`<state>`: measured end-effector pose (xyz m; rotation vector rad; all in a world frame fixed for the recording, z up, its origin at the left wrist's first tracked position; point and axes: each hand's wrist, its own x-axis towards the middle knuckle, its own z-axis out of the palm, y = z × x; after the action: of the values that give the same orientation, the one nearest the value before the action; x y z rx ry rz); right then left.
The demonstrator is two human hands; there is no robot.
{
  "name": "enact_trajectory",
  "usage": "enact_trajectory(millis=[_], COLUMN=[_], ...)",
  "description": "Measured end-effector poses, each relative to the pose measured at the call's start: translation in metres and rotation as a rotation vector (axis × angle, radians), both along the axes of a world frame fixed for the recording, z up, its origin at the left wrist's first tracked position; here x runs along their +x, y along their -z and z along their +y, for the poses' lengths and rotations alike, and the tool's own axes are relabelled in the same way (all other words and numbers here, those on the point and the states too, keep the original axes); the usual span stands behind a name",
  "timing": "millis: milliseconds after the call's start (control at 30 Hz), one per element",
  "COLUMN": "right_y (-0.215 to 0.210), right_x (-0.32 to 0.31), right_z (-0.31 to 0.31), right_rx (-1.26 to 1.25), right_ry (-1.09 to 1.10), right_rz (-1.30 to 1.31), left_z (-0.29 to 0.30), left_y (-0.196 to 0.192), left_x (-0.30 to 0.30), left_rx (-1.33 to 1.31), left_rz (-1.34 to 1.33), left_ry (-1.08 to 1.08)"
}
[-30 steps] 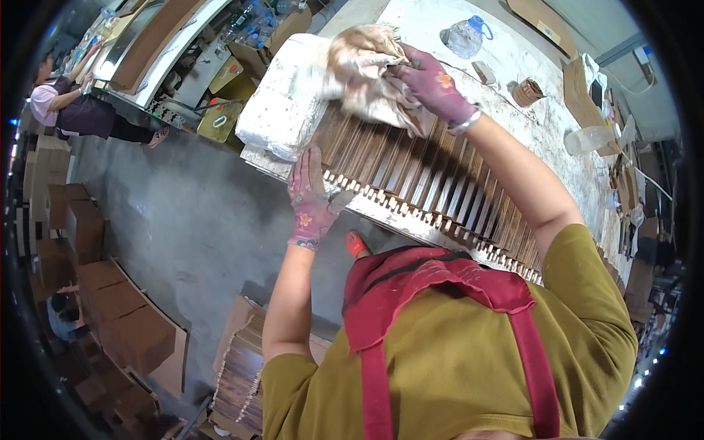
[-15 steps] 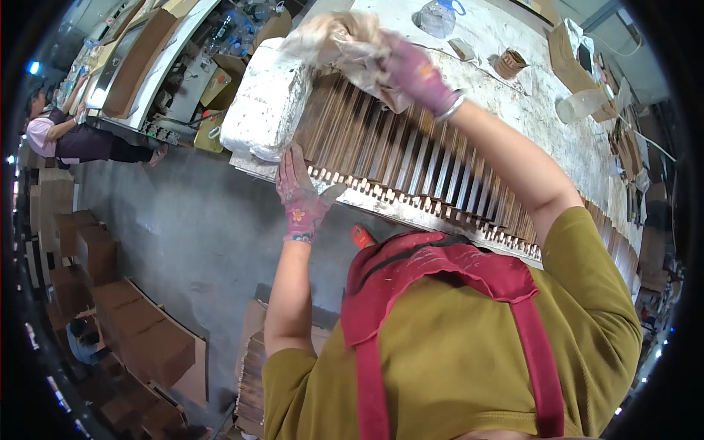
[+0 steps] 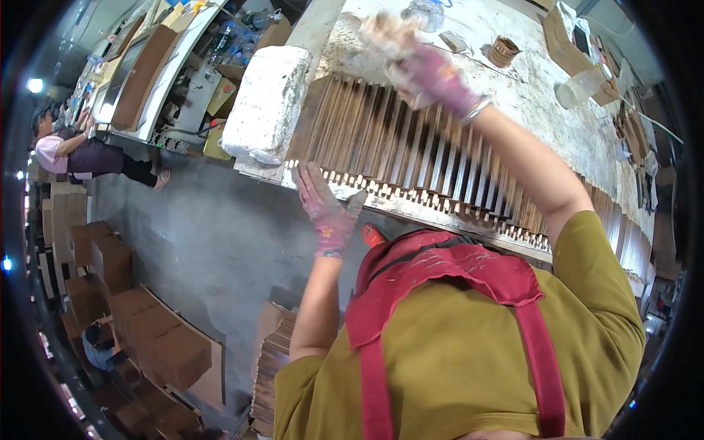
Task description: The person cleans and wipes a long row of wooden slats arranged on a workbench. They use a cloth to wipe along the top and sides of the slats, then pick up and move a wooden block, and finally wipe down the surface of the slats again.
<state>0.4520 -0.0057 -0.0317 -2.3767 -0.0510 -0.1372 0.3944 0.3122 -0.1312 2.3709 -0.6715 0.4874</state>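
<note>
A long row of dark brown wooden slats (image 3: 367, 136) with pale tenon ends lies side by side along the near edge of the worktable (image 3: 543, 95). My right hand (image 3: 442, 79), in a pink-purple flowered glove, is closed on a crumpled beige rag (image 3: 392, 37) over the far ends of the slats. The rag is blurred by motion. My left hand (image 3: 326, 213), gloved alike, has its fingers stretched out against the pale slat ends at the row's left. Left of the row sits a white plastic-wrapped block (image 3: 268, 103).
Behind the slats stand a brown ring-shaped roll (image 3: 503, 51), a small grey block (image 3: 453, 42) and a clear jug (image 3: 425, 13). A translucent bottle (image 3: 579, 89) lies at the right. Cardboard boxes (image 3: 165, 334) stand on the floor; a co-worker (image 3: 81, 147) is at another bench.
My right hand has swept the rag rightward, away from the white block. My left hand has shifted slightly right and down in the picture; the whole view has tilted a little.
</note>
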Motion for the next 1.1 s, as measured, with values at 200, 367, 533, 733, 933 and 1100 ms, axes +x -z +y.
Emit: enact_trajectory(millis=[200, 367, 533, 733, 933, 1100], right_y=[-0.032, -0.096, 0.003, -0.063, -0.086, -0.002], right_x=[-0.092, -0.044, -0.034, -0.080, -0.032, -0.052], right_z=[0.110, 0.034, 0.038, 0.048, -0.012, 0.074], right_rx=[0.253, 0.383, -0.011, -0.117, 0.310, -0.621], right_ry=[-0.912, -0.397, -0.200, -0.363, 0.321, -0.556], right_rz=[0.252, 0.162, -0.522, -0.212, -0.142, -0.268], left_z=[0.000, -0.006, -0.033, -0.026, -0.039, -0.037], left_y=[0.017, 0.014, -0.009, -0.023, -0.030, 0.001], left_x=[-0.024, -0.020, -0.035, -0.039, -0.017, -0.013], left_rx=[-0.273, -0.007, 0.133, 0.121, 0.169, 0.133], left_rz=[0.402, -0.080, 0.002, -0.216, -0.217, -0.185], left_ry=[0.320, -0.063, -0.011, 0.026, 0.103, 0.080])
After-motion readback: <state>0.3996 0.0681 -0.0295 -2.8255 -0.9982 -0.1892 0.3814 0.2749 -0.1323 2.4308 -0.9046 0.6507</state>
